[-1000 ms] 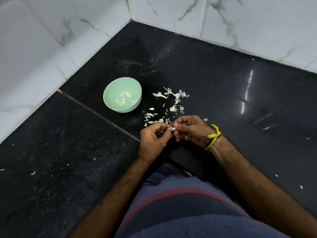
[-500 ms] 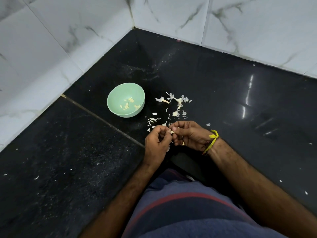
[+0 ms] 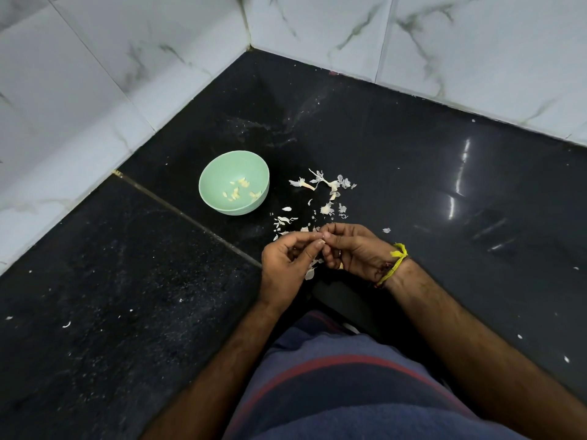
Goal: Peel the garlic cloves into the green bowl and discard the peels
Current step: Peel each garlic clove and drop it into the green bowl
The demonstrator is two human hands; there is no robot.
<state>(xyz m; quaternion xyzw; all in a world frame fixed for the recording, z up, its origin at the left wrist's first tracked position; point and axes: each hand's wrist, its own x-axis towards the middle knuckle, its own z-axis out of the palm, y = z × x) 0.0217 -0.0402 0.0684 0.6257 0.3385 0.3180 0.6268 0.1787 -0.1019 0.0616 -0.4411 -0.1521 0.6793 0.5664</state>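
A green bowl (image 3: 219,173) stands on the black countertop with several peeled garlic cloves (image 3: 236,192) in its bottom. My left hand (image 3: 286,265) and my right hand (image 3: 352,249) meet just right of and in front of the bowl. Both pinch one small garlic clove (image 3: 322,242) between their fingertips; most of it is hidden. A loose peel (image 3: 309,274) hangs under my left hand. White garlic peels (image 3: 327,192) lie scattered on the counter beyond my hands.
White marble-pattern walls (image 3: 95,100) close the counter's corner at the left and back. The black countertop (image 3: 444,185) stretches glossy to the right, with a seam (image 3: 178,211) running diagonally past the bowl. Small white flecks dot the near surface.
The hands have stayed together on the clove while the fingers shift slightly. The view has drifted, so bowl and peels sit lower and further right in the frame.
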